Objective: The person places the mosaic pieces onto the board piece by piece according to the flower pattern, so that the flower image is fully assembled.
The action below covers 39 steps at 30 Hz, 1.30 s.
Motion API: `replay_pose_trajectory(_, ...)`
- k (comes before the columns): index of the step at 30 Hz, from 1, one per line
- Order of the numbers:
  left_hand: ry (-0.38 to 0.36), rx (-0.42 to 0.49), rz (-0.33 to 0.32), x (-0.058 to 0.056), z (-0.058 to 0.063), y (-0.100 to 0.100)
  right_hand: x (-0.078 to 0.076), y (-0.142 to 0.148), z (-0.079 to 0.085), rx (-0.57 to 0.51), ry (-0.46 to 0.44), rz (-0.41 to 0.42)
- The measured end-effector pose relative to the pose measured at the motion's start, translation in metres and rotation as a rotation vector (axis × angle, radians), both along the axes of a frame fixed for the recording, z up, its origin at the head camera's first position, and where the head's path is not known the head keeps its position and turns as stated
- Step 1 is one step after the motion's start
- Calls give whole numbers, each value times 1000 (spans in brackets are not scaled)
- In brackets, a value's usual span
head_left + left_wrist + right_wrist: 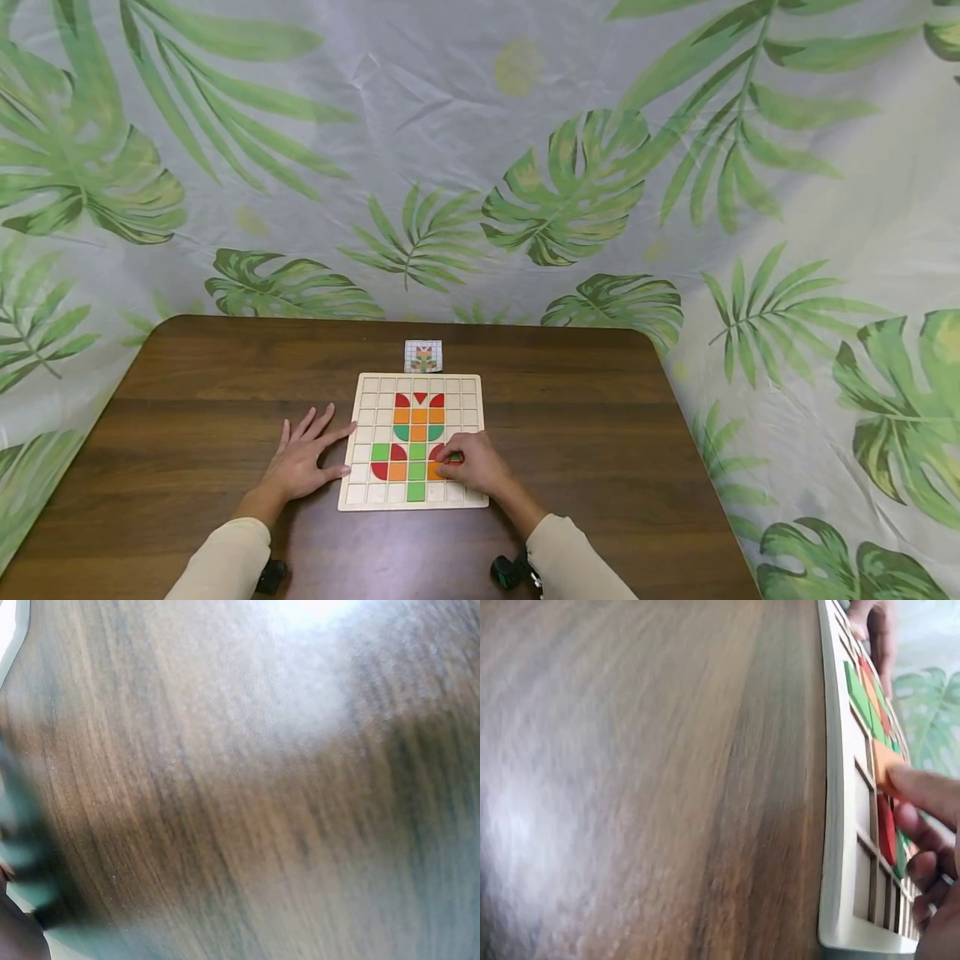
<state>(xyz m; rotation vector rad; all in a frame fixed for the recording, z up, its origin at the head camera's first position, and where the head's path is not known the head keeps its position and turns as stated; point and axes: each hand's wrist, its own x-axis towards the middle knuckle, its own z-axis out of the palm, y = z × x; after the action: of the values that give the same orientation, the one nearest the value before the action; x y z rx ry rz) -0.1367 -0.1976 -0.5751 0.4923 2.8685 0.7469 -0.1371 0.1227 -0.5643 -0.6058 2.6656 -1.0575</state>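
Note:
A pale wooden grid board lies on the table with red, orange and green tiles in a flower-like pattern. My right hand is over its lower right part, thumb and fingertips pinching at an orange tile beside the green stem tiles. Just past the fingers, a red tile sits in its square. My left hand has its fingers spread on the table, thumb and index tips at the board's left edge. In the left wrist view there is mostly blurred wood.
A small pattern card lies behind the board, printed with a similar flower figure. The brown wooden table extends on both sides. A leaf-printed cloth hangs behind it. Dark wrist devices sit near both sleeves.

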Motion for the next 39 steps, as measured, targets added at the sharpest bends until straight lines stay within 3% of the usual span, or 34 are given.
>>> replay_pose_trajectory(5,-4,2,1,0,0,0,0,1,-1,83,74,52)
replay_pose_trajectory(19,-18,-8,8,-1,2,-1,0,1,-2,87,124,58)
replay_pose_trajectory(26,-22,1,2,2,3,1,1,3,-4,17,105,-13)
replay_pose_trajectory(34,-24,5,-10,-3,3,2,-6,21,4,-56,109,-123)
replay_pose_trajectory(39,-32,5,-18,-3,1,-1,-10,39,5,-37,124,-157)
